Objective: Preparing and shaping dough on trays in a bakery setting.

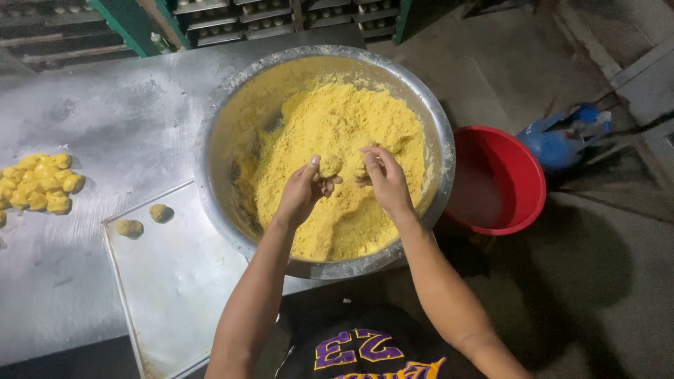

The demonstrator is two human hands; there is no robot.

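One wide steel table [84, 112] under everything, dull grey, dusted and smeared. Centred on it, toward twelve o'clock, a big round metal bowl [430, 119], rim scuffed, inner wall filmed yellow. Heaped inside, a mound of yellow crumbly dough [337, 123]: coarse, sandy, moist-looking, bright as cornmeal, piled high toward twelve and sloping down toward six. At about three o'clock of the bowl, down on the floor, a red basin [516, 168]; past that, at two o'clock, a blue canister [558, 140] lying on its side. At eight o'clock of the bowl, a flat metal tray [175, 281], touching or tucked just under the rim (hard to tell which). On the tray's upper end, two small dough balls [144, 220], rounded, duller and browner than the loose mix, slightly apart. Far out at nine o'clock, a cluster of yellow pieces [42, 181] bunched on the bare table. Over the bowl's middle, left hand [302, 191] with fingers curled shut around a small dough lump [330, 165], thumb up beside it; lump rough, roundish, same yellow as the heap. Just at three o'clock of that, right hand [385, 179], fingers bent and closed on a second bit of dough [359, 167], partly hidden.
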